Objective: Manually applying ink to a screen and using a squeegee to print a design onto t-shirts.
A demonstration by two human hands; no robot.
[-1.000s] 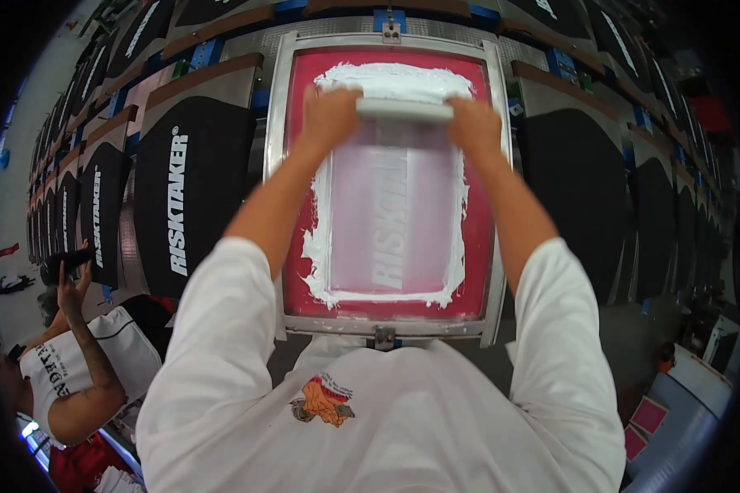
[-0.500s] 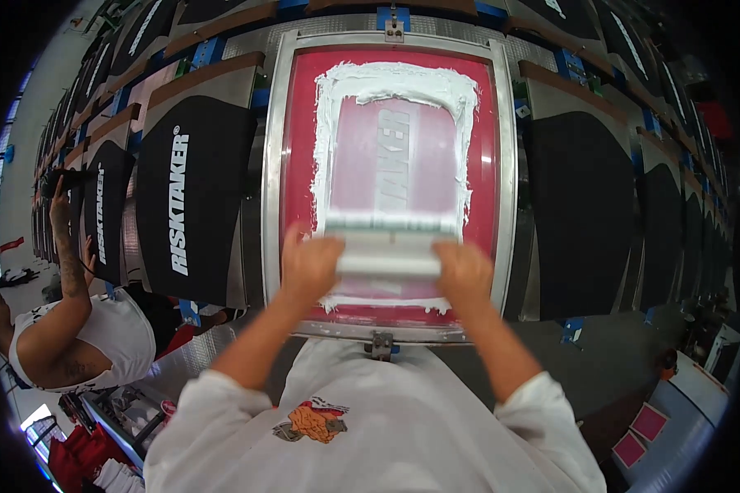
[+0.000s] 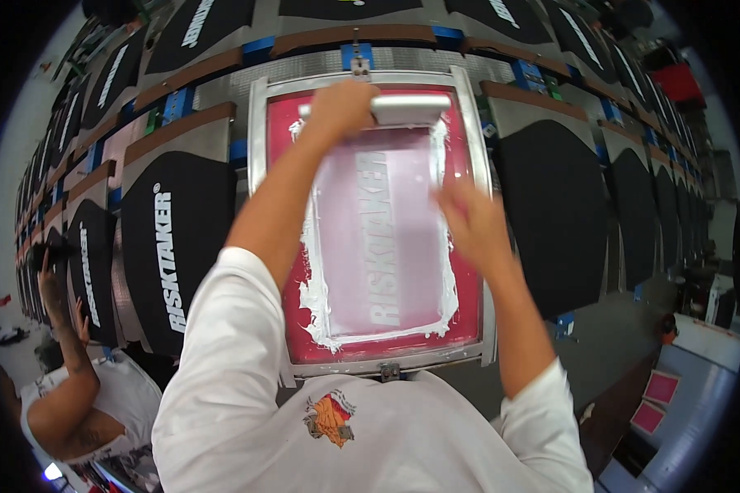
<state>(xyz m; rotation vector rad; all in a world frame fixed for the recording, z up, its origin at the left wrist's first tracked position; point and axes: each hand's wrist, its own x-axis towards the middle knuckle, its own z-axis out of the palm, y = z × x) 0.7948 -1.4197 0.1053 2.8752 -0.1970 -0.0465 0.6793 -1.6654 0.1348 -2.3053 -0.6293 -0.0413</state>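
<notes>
A silver-framed printing screen (image 3: 259, 164) with red mesh borders lies in front of me. White ink (image 3: 312, 308) runs thickly round the pale middle of its mesh, where large letters show through. At the far end my left hand (image 3: 345, 108) is closed round a squeegee (image 3: 411, 108) with a pale handle, gripping it left of its middle. The squeegee lies crosswise there, its blade edge hidden. My right hand (image 3: 475, 220) is off the squeegee, over the screen's right side. It holds nothing; its fingers look apart, though motion blurs them.
Black fabric panels (image 3: 164, 246) with white lettering lie on boards to the left. On the right is a plain black panel (image 3: 551, 214). A co-worker (image 3: 99, 403) stands at the lower left. A metal clamp (image 3: 390, 372) sits at the frame's near edge.
The squeegee has gone from the near part of the screen to its far end with my left hand. My right hand has let go of it. The view has shifted slightly.
</notes>
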